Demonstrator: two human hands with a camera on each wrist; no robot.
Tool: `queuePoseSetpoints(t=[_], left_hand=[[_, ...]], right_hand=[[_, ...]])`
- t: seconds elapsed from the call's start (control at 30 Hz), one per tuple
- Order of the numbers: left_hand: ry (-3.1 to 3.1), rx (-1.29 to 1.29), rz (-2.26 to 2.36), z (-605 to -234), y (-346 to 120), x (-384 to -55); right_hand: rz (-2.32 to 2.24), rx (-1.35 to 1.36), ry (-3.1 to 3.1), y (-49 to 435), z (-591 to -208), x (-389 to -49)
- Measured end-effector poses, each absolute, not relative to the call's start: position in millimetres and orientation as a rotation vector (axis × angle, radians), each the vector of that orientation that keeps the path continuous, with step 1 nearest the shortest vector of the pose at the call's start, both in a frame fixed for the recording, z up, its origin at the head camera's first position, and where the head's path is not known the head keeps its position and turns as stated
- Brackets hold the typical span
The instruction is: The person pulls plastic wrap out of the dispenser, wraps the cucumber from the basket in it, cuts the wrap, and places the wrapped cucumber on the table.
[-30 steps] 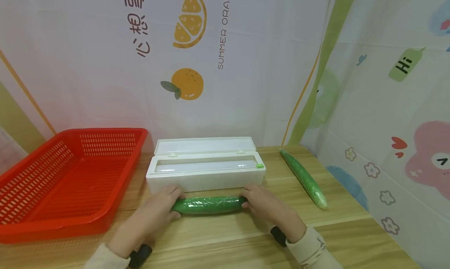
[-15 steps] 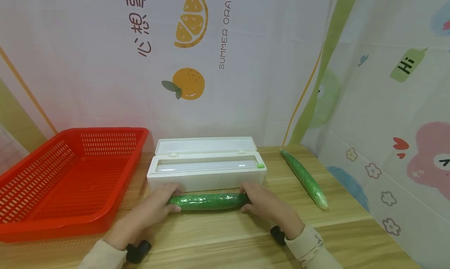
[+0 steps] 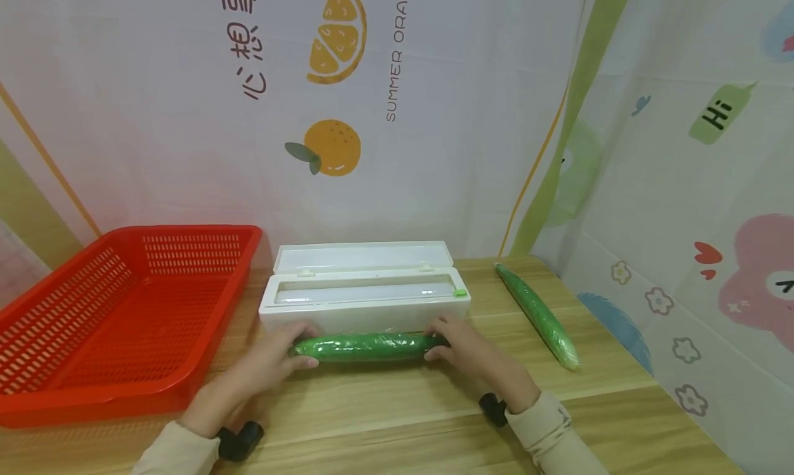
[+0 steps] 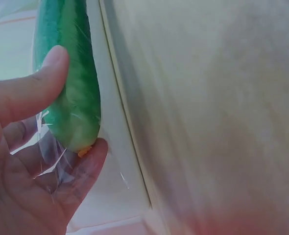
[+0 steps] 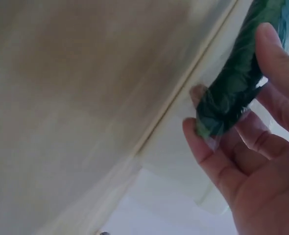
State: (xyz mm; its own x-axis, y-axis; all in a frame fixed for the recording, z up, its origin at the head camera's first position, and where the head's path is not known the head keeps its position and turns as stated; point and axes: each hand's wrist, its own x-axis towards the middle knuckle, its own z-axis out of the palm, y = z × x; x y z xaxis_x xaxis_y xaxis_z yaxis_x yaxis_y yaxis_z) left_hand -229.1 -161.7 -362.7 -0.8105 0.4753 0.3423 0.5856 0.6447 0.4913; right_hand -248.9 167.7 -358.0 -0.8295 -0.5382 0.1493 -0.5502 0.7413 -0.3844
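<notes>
A green cucumber (image 3: 372,347) wrapped in clear film lies crosswise between both hands, just in front of a white cling film box (image 3: 366,315). My left hand (image 3: 273,358) grips its left end; in the left wrist view the thumb (image 4: 54,63) presses on the cucumber (image 4: 73,83) and the fingers curl under it, with loose film at the tip. The right hand (image 3: 462,351) holds the other end, and the right wrist view has the thumb (image 5: 276,49) on top of the cucumber (image 5: 237,83) with fingers beneath. The box's lid (image 3: 362,256) stands raised, showing a white roll.
A red plastic basket (image 3: 180,385) sits on the left of the wooden table (image 3: 397,433). A second wrapped cucumber (image 3: 538,316) lies slanted on the right. Printed cloth (image 3: 434,172) hangs behind and along the right side.
Both hands have moved the cucumber a little away from the person, closer to the white box. The left hand has also shifted slightly left. The basket, box and second cucumber stay put.
</notes>
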Motion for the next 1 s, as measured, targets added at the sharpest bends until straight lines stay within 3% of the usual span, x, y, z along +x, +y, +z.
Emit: queuePoseSetpoints(t=[1.0], left_hand=[[-2.67,-0.689,-0.997,-360,-164,-232]], right_hand=[[0.774,1.056,-2.84,177,-359,-264]])
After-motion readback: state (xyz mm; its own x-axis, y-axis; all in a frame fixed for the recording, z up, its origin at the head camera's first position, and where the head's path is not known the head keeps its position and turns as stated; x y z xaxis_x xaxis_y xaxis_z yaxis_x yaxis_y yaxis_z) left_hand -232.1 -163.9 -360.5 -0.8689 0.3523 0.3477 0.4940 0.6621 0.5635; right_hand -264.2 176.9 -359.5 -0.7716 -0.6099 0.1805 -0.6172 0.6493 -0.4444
